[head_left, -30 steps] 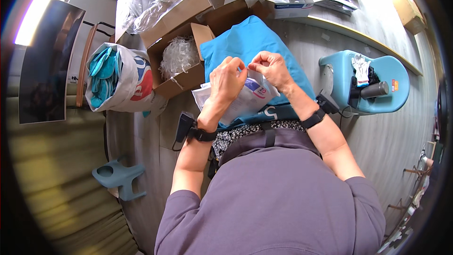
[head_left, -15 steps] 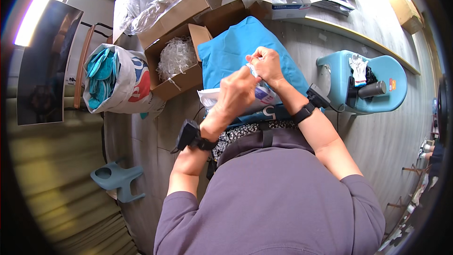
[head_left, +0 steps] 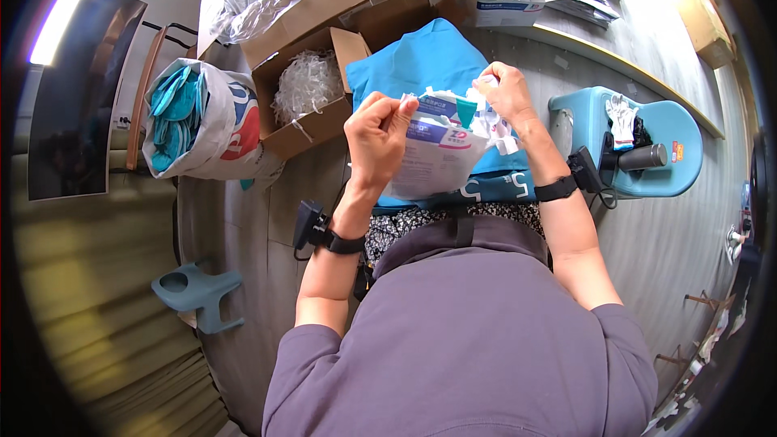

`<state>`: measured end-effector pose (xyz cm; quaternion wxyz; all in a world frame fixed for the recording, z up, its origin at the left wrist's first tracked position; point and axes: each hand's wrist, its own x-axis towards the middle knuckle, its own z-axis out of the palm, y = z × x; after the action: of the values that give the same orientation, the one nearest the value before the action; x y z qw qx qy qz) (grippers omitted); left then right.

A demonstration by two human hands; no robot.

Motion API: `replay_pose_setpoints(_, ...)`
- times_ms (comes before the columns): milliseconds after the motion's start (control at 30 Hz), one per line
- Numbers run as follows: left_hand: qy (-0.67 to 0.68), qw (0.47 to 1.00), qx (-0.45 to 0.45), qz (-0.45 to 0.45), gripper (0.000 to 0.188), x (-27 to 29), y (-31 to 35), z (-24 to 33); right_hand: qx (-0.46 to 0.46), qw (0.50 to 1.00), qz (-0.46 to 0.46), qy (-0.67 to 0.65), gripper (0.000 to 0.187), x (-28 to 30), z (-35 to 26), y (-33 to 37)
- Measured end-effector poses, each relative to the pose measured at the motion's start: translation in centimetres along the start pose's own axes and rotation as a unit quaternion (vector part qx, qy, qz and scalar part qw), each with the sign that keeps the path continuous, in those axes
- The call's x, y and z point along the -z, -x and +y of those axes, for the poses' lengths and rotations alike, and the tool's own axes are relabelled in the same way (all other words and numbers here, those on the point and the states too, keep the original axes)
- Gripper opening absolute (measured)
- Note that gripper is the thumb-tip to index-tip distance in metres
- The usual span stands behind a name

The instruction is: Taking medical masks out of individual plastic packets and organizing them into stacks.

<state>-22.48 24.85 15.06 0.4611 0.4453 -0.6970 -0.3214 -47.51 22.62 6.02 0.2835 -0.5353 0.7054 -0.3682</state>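
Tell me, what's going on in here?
A person's left hand pinches the upper left edge of a white printed package, while the right hand holds white material at the other side. The package's top looks open, with something teal showing there. Behind it lies a blue cloth bundle; to the left, an open carton holds tangled whitish strips.

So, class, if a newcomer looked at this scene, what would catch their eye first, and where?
First, the white packet in the middle, pinched near its top by the left hand and right hand, against bright blue fabric. Then, at the left, a white bag full of teal pieces; at the right, a light-blue chair bearing white gloves.
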Motion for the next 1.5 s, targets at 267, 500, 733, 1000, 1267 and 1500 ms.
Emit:
replay_pose_setpoints(267,0.042,0.99,0.109,-0.084,0.047,-0.2,-1.3,-5.6,0.038,0.996,0.003,0.086,0.014,0.7,-1.3,1.7)
replay_pose_setpoints(500,0.117,0.926,0.179,-0.31,0.071,2.3,-1.4,-4.2,0.07,0.996,0.024,0.057,0.008,0.7,0.3,1.5)
replay_pose_setpoints(733,0.112,0.926,0.176,-0.315,0.081,1.1,0.5,-4.6,0.082,0.99,0.053,0.101,0.01,0.2,0.0,1.9)
replay_pose_setpoints(1000,0.22,0.893,0.317,-0.232,0.043,1.6,0.2,-6.8,0.157,0.975,0.147,-0.048,0.021,2.4,-2.1,1.7)
replay_pose_setpoints(1267,0.301,0.804,0.426,-0.287,0.04,2.5,-2.6,-8.4,0.38,0.92,-0.064,0.072,0.051,1.6,-8.1,6.1)
replay_pose_setpoints(1500,0.427,0.665,0.561,-0.246,0.034,3.4,-3.2,-10.1,0.376,0.906,-0.102,0.164,0.083,0.8,-11.7,10.0)
